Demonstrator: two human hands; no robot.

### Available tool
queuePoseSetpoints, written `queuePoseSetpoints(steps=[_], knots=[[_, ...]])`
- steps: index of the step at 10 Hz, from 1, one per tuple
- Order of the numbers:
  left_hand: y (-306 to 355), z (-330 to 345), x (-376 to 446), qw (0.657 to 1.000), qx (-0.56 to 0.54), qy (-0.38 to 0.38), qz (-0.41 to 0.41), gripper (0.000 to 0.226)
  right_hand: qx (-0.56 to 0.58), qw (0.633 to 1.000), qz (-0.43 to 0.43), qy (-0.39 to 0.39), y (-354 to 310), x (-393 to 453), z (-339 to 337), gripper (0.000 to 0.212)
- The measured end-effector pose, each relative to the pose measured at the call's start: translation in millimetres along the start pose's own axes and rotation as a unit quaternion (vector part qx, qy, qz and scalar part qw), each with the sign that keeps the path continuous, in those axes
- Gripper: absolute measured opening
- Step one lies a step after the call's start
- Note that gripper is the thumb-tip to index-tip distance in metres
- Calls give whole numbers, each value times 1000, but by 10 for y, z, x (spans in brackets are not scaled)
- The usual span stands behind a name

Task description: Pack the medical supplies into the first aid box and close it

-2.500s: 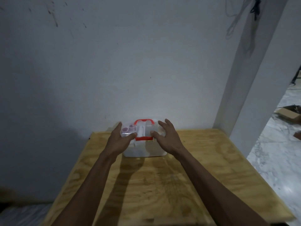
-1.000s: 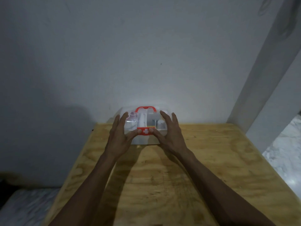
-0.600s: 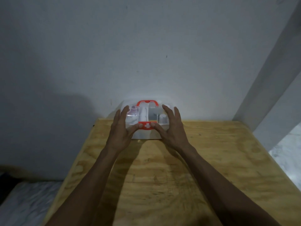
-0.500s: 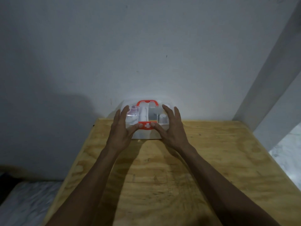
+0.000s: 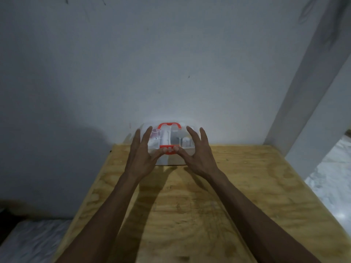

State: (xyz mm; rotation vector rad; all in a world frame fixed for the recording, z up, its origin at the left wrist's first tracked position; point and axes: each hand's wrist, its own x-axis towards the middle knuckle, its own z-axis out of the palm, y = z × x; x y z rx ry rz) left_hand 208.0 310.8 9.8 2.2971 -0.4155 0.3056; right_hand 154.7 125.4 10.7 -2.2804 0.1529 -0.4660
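A plywood worktop (image 5: 228, 196) was set against a white wall (image 5: 152, 63). A white pillar (image 5: 311, 103) stood at the right, with marble floor (image 5: 334, 179) beside it.

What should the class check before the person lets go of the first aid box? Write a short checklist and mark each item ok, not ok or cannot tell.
1. Lid down on the first aid box: ok, it sits flat.
2. Red latch snapped shut: cannot tell; both thumbs press on it.
3. Supplies inside: ok, items show through the clear lid.
4. Loose supplies left on the wooden table: ok, none in view.
5. Box steadied: ok, left hand and right hand rest on the lid with straight fingers.
6. Red handle folded flat: ok.
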Motion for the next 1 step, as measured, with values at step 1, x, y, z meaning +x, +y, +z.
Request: queuePoseSetpoints(steps=[1], knots=[[142,-84,-96,1000,-18,13,-2,94,9,999,-9,34,-74,-153,-142,79]])
